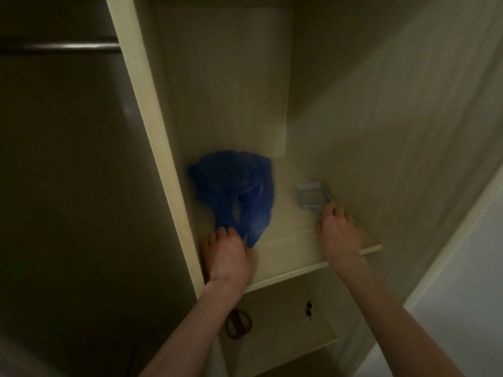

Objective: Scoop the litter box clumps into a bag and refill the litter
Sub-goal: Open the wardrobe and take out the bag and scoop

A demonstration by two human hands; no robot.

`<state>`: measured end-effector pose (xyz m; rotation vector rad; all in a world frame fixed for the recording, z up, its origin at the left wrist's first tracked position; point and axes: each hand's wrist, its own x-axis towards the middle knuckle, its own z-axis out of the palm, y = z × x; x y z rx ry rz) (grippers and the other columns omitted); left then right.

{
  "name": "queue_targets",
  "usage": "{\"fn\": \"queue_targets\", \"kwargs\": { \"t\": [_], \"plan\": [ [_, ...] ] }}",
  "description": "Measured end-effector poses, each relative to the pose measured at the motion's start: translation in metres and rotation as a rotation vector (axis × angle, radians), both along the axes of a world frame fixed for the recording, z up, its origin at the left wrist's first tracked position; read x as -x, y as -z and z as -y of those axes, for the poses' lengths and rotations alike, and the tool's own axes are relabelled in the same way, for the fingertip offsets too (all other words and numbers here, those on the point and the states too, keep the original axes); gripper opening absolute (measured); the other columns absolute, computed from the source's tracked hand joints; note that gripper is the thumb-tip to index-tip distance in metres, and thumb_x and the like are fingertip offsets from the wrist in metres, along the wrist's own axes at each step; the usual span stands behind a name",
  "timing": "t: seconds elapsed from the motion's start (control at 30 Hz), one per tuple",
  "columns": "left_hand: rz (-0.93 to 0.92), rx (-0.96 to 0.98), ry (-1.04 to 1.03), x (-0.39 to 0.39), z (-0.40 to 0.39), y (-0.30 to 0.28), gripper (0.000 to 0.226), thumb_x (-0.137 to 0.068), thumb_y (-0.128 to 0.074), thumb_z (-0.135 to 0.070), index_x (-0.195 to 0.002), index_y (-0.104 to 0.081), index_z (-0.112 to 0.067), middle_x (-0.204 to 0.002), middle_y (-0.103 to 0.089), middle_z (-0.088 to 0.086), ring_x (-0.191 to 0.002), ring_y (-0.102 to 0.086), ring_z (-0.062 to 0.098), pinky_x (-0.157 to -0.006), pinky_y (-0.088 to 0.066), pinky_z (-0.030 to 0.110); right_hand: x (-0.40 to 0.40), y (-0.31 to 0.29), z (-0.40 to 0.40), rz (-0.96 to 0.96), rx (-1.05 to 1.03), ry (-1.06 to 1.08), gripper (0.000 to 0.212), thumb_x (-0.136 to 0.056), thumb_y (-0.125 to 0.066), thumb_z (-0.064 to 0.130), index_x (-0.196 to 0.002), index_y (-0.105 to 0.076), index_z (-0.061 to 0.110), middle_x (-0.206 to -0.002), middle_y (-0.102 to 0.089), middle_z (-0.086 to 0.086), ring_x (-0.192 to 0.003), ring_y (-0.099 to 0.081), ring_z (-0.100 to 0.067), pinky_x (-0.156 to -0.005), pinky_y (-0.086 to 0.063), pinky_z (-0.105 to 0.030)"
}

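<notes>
A crumpled blue plastic bag (pixel 233 189) lies on a pale wooden shelf (pixel 288 240) inside an open cupboard. My left hand (pixel 227 257) rests at the bag's near end, fingers closed on its handles. A light blue slotted litter scoop (pixel 313 195) lies at the shelf's right side against the cupboard wall. My right hand (pixel 337 229) is on the scoop's handle, which is hidden under my fingers. No litter box is in view.
The lower shelf (pixel 285 333) holds red-handled scissors (pixel 239 323) and a small dark key (pixel 309 311). A vertical cupboard panel (pixel 152 131) stands left of the shelf, with a dark hanging space and a metal rail (pixel 68 47) beyond it.
</notes>
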<state>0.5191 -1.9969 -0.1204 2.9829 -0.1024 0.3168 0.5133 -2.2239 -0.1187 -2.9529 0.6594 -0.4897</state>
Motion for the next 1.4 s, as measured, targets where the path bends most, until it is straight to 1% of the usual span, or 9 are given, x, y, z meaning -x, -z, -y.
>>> {"fn": "queue_targets", "kwargs": {
  "t": [0.27,0.5,0.73,0.9,0.97,1.07,1.17,1.3,1.4],
  "plan": [
    [0.003,0.183,0.001,0.010,-0.002,-0.006,0.032,-0.100,-0.047,-0.040,-0.118,-0.052,-0.014,-0.110,-0.067,0.009,-0.106,-0.060,0.028,-0.097,-0.041,0.039,-0.001,0.004,0.009,0.026,-0.171,0.039,0.026,-0.099,-0.050,0.012,-0.119,-0.056,-0.004,-0.118,-0.062,-0.026,-0.110,-0.060,-0.041,-0.085,-0.049,-0.041],
    [0.057,0.476,0.130,0.021,-0.005,-0.008,0.020,-0.097,-0.062,-0.029,-0.108,-0.045,-0.026,-0.087,-0.067,-0.001,-0.080,-0.066,0.018,-0.076,-0.061,0.040,0.025,-0.005,0.003,0.035,-0.334,0.075,0.025,-0.100,-0.044,0.003,-0.120,-0.053,-0.009,-0.126,-0.058,-0.029,-0.114,-0.060,-0.040,-0.086,-0.047,-0.037],
    [0.209,0.513,0.292,0.050,-0.012,-0.015,0.007,-0.098,-0.060,-0.023,-0.103,-0.055,-0.024,-0.090,-0.065,-0.003,-0.080,-0.064,0.013,-0.072,-0.061,0.035,0.071,-0.010,-0.005,0.259,-0.430,0.014,0.019,-0.102,-0.043,0.004,-0.106,-0.055,-0.010,-0.105,-0.065,-0.035,-0.100,-0.065,-0.047,-0.075,-0.047,-0.043],
    [0.212,0.642,0.435,0.087,-0.027,-0.027,0.034,-0.098,-0.059,-0.010,-0.123,-0.046,-0.028,-0.097,-0.064,-0.007,-0.078,-0.065,0.007,-0.072,-0.061,0.031,0.114,-0.015,-0.021,0.332,-0.426,0.017,0.027,-0.106,-0.045,0.018,-0.098,-0.060,-0.003,-0.091,-0.068,-0.026,-0.087,-0.066,-0.044,-0.064,-0.035,-0.033],
    [0.215,0.661,0.496,0.102,-0.036,-0.030,0.032,-0.099,-0.056,-0.008,-0.126,-0.051,-0.024,-0.106,-0.063,-0.004,-0.084,-0.065,0.011,-0.077,-0.060,0.036,0.136,-0.020,-0.032,0.364,-0.405,0.029,0.027,-0.106,-0.046,0.020,-0.100,-0.060,-0.002,-0.083,-0.064,-0.019,-0.082,-0.066,-0.041,-0.062,-0.034,-0.033],
    [0.164,0.649,0.536,0.126,-0.053,-0.034,0.016,-0.101,-0.053,-0.014,-0.115,-0.059,-0.020,-0.107,-0.059,-0.004,-0.088,-0.062,0.012,-0.083,-0.057,0.038,0.171,-0.025,-0.053,0.419,-0.421,0.031,0.026,-0.106,-0.046,0.020,-0.111,-0.059,-0.002,-0.088,-0.067,-0.021,-0.083,-0.065,-0.043,-0.063,-0.038,-0.036],
    [0.070,0.712,0.565,0.152,-0.072,-0.036,0.003,-0.101,-0.057,-0.025,-0.100,-0.058,-0.022,-0.096,-0.057,-0.008,-0.081,-0.058,0.005,-0.077,-0.052,0.027,0.207,-0.028,-0.076,0.382,-0.452,0.065,0.029,-0.107,-0.044,0.024,-0.115,-0.055,-0.001,-0.100,-0.068,-0.027,-0.093,-0.064,-0.047,-0.066,-0.037,-0.038],
    [-0.079,0.748,0.671,0.182,-0.092,-0.031,0.023,-0.090,-0.073,-0.037,-0.103,-0.057,-0.026,-0.096,-0.057,-0.011,-0.083,-0.059,0.003,-0.074,-0.052,0.019,0.255,-0.032,-0.108,0.339,-0.528,0.113,0.026,-0.107,-0.044,0.027,-0.115,-0.054,0.005,-0.092,-0.066,-0.014,-0.084,-0.064,-0.038,-0.065,-0.039,-0.036],
    [-0.139,0.723,0.733,0.206,-0.105,-0.015,0.034,-0.087,-0.077,-0.023,-0.115,-0.058,-0.027,-0.106,-0.058,-0.012,-0.094,-0.060,0.000,-0.086,-0.056,0.024,0.285,-0.031,-0.127,0.369,-0.683,0.134,0.024,-0.105,-0.047,0.030,-0.115,-0.053,0.009,-0.093,-0.067,-0.010,-0.080,-0.062,-0.028,-0.070,-0.048,-0.039]
  ]
}}
